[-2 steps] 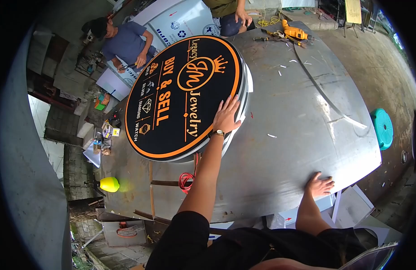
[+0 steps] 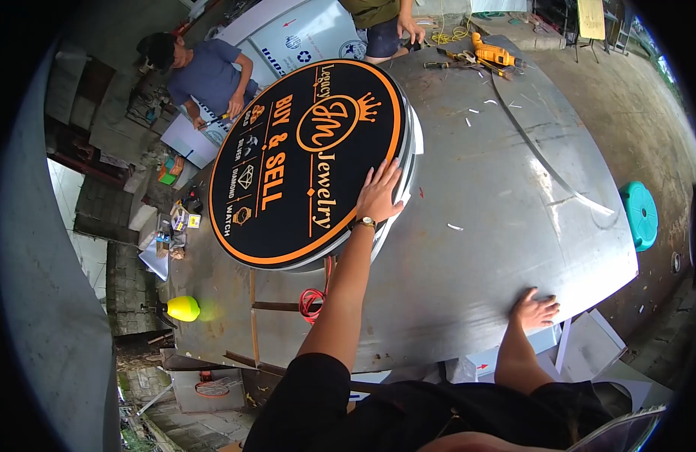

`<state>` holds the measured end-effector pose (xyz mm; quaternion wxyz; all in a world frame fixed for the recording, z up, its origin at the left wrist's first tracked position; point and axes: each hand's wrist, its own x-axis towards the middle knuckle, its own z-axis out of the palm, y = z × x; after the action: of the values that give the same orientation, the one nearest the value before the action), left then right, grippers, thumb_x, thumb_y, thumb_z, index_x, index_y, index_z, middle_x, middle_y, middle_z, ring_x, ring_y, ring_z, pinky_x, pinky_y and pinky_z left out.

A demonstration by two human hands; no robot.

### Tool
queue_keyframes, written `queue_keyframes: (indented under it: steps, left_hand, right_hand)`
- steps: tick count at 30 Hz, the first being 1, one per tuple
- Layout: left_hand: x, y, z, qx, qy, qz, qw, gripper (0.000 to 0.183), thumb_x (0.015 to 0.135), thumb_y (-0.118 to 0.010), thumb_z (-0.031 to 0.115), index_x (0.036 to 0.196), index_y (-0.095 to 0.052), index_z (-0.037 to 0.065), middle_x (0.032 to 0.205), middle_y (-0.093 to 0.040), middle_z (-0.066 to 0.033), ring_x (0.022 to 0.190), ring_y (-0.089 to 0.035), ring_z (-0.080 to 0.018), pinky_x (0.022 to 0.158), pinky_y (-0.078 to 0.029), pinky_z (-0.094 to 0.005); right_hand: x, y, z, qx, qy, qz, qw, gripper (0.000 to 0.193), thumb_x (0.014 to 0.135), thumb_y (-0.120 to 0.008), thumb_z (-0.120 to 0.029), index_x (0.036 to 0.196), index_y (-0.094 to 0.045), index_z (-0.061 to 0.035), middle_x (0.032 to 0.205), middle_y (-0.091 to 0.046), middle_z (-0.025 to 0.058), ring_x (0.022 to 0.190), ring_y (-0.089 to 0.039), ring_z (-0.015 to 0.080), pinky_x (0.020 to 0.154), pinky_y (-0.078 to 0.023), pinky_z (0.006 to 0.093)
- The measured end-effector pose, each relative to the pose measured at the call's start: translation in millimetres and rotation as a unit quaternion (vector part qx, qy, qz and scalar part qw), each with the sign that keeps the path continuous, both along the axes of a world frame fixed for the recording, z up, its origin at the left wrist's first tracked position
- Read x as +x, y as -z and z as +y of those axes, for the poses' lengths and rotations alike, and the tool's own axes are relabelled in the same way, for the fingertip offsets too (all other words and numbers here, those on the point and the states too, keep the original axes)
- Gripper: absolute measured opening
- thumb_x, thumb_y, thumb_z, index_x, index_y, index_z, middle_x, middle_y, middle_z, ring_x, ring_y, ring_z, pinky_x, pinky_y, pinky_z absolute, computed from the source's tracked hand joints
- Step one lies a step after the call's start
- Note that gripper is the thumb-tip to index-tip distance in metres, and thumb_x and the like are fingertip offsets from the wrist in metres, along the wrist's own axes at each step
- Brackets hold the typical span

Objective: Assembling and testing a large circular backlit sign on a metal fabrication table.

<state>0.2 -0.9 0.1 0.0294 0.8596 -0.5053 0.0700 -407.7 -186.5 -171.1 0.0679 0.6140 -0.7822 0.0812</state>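
We see left hand (image 2: 377,197) splayed on the round sign (image 2: 295,166), right side, thumb contact hard to read; right hand (image 2: 535,309) spread on worktop (image 2: 468,248), well apart from sign.

So the left hand (image 2: 379,192) is spread on this round black-and-orange sign (image 2: 293,166), right hand (image 2: 536,309) resting on the metal table (image 2: 476,241).

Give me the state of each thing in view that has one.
Round sign: face up on the metal table
Left hand: open, palm down on the sign
Right hand: open, palm down on the table
Wristwatch: fastened, left wrist
Red cable: coiled
Orange drill: lying down
Long strip: curved
White scraps: scattered
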Motion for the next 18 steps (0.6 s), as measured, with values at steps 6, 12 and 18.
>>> queue_keyframes:
  steps: [6,12,18]
  left_hand:
    - [-3.1,0.4,-0.1,0.008,-0.005,-0.007,1.0,0.073,0.071,-0.067,0.033,0.134,-0.041,0.009,0.151,-0.018,-0.0016,0.139,-0.017,-0.0212,0.113,-0.019,-0.0416]
    - [-2.4,-1.6,0.1,0.012,-0.005,-0.007,1.0,0.072,0.071,-0.067,0.034,0.134,-0.041,0.008,0.151,-0.017,-0.001,0.139,-0.017,-0.0208,0.113,-0.019,-0.0416]
    - [-0.8,-0.4,0.5,0.011,-0.006,-0.011,1.0,0.072,0.071,-0.067,0.034,0.134,-0.041,0.008,0.151,-0.017,-0.0006,0.139,-0.017,-0.0208,0.113,-0.019,-0.0416]
  right_hand:
    - [-0.9,-6.0,0.8,0.008,0.002,0.003,1.0,0.07,0.085,-0.042,-0.058,0.136,-0.035,-0.011,0.141,-0.033,0.0138,0.134,-0.026,0.0275,0.106,-0.021,0.0511]
    - [1.4,-6.5,1.1,0.011,0.002,0.005,1.0,0.071,0.084,-0.043,-0.059,0.136,-0.035,-0.0111,0.141,-0.032,0.0136,0.134,-0.026,0.0268,0.106,-0.021,0.0507]
    - [1.4,-3.5,1.4,0.004,0.0,0.01,1.0,0.071,0.084,-0.043,-0.059,0.135,-0.036,-0.0107,0.141,-0.033,0.0136,0.134,-0.026,0.0264,0.105,-0.022,0.0506]
